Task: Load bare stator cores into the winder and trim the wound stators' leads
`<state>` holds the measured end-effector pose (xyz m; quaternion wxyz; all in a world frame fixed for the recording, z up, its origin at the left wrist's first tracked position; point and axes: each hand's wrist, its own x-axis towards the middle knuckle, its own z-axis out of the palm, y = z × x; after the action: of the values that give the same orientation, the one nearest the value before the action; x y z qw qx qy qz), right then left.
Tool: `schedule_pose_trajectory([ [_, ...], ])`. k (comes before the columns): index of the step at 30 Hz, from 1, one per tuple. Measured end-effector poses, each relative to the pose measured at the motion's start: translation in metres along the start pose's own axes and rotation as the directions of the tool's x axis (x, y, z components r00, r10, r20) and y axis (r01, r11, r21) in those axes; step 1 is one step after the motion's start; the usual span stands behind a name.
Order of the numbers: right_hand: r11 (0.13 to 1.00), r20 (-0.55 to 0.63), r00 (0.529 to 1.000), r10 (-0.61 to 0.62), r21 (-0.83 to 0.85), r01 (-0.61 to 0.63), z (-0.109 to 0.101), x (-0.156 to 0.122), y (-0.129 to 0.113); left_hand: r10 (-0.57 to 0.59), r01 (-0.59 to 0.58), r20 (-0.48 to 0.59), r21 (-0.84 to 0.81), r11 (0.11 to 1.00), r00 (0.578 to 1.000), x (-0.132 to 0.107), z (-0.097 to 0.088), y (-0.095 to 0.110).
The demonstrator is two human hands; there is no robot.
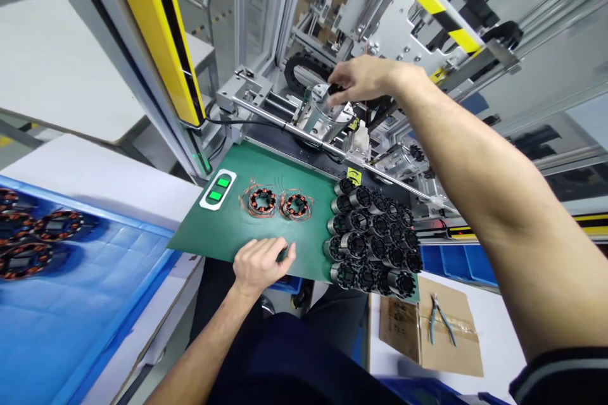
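Observation:
My right hand (pixel 360 79) reaches into the machine, fingers curled round a dark part that looks like a black stator core (pixel 335 88), mostly hidden by them. It is at a round metal fixture (pixel 319 93). Loosely curled at the near edge of the green mat (pixel 209 228), my left hand (pixel 261 264) shows nothing in its fingers. Beyond it lie two stators wound with copper wire, a left one (pixel 262 201) and a right one (pixel 297 205), with loose wire ends. Several unwound black stator cores (pixel 375 237) stand in rows on the mat's right side.
A white panel with two green buttons (pixel 218 189) is on the mat's left. The blue tray (pixel 109 278) holds several wound stators. Side cutters (pixel 441 319) lie on a cardboard box (pixel 456 354). A yellow post (pixel 164 31) and a metal rail (pixel 304 134) border the machine.

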<state>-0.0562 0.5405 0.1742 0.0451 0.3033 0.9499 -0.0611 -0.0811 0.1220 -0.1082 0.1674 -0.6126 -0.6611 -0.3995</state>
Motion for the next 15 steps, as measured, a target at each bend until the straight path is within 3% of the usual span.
schedule_pose_trajectory([
  [2,0.999,-0.026,0.998,-0.051,-0.001,0.051,-0.009,0.009,-0.013,0.006,-0.006,0.003,0.003,1.0,1.0,0.0,-0.001,0.0],
  [4,0.993,-0.125,0.988,-0.093,0.062,0.101,-0.008,0.021,-0.022,0.006,-0.006,0.005,0.002,1.0,1.0,0.0,-0.001,0.0],
  [7,0.976,-0.257,0.966,-0.042,0.198,0.095,0.019,0.034,-0.03,0.008,-0.008,0.001,-0.006,1.0,1.0,-0.001,-0.001,0.0],
  [9,0.977,-0.242,0.97,0.006,0.21,0.046,0.046,0.038,-0.031,0.009,-0.009,-0.005,-0.013,1.0,1.0,-0.001,-0.001,0.0],
  [11,0.978,-0.143,0.989,0.045,0.208,-0.015,0.067,0.042,-0.028,0.002,-0.002,-0.009,-0.022,1.0,1.0,-0.001,-0.001,0.001],
  [13,0.978,-0.105,0.994,0.011,0.206,0.011,0.075,0.048,-0.022,-0.007,0.007,-0.013,-0.025,1.0,1.0,-0.002,-0.001,0.001],
  [15,0.97,-0.172,0.983,-0.062,0.222,0.1,0.073,0.055,-0.015,-0.005,0.005,-0.012,-0.025,1.0,1.0,-0.003,0.0,0.001],
])
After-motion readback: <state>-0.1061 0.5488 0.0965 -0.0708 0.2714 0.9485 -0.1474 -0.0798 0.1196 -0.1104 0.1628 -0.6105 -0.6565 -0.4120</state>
